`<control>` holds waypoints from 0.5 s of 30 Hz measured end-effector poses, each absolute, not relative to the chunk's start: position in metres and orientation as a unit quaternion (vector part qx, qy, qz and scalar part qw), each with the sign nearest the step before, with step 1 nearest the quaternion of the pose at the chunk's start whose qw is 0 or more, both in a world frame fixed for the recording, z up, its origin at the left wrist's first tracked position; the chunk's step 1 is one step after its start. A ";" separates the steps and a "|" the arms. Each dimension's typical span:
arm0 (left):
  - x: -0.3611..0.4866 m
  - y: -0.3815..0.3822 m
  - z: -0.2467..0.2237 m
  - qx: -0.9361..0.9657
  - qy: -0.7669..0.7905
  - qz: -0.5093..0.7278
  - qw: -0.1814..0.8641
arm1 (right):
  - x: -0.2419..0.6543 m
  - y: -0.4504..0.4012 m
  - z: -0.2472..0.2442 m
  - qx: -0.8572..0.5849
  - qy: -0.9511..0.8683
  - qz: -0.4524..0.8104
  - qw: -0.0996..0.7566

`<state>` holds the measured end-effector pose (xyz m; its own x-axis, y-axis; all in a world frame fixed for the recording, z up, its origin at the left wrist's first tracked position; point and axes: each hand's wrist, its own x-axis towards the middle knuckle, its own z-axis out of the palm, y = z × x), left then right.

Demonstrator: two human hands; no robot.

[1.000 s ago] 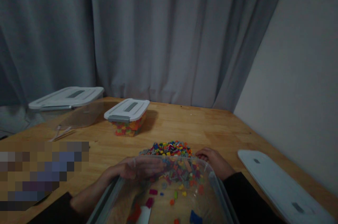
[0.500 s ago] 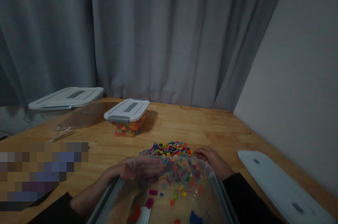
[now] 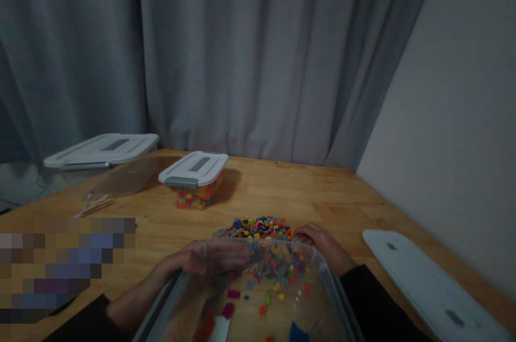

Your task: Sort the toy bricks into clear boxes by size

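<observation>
A heap of small colourful building bricks [image 3: 258,227] lies on the table in front of me. A clear plastic box [image 3: 250,326] is in the foreground, and part of the heap shows through its wall. My left hand [image 3: 213,257] is at the heap's near left side, fingers stretched out together, seen partly through the clear plastic. At the right edge of the heap rests my right hand [image 3: 318,240], its fingers slightly bent against the bricks and nothing visibly gripped. The box hides part of both hands. Several loose bricks, among them a blue piece [image 3: 298,333], show through the box.
A small lidded box [image 3: 195,167] full of colourful pieces stands beyond the heap, left of centre. Farther left is a larger clear box with a white lid [image 3: 107,148]. A loose white lid [image 3: 427,283] lies to the right. Behind the wooden table [image 3: 282,186] hangs a grey curtain [image 3: 242,51].
My right hand's fingers have shifted very slightly left against the heap. My left hand, the boxes and the lid look the same.
</observation>
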<state>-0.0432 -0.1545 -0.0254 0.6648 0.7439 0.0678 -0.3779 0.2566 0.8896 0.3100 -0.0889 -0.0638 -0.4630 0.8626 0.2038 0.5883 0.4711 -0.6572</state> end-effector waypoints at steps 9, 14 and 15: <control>-0.039 -0.161 -0.014 0.467 0.218 0.372 0.772 | 0.311 -0.088 -0.063 -0.449 -0.799 0.239 0.322; -0.040 -0.154 -0.026 0.468 0.230 0.366 0.771 | 0.308 -0.078 -0.013 -0.456 -0.781 0.238 0.354; -0.040 -0.152 -0.029 0.461 0.225 0.370 0.774 | 0.306 -0.078 0.003 -0.460 -0.776 0.260 0.346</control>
<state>-0.0400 -0.1516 -0.0291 0.6251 0.7805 -0.0066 -0.3656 0.3002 0.8810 0.3062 -0.0779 0.0025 -0.3381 0.8931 0.2969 0.5336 0.4418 -0.7212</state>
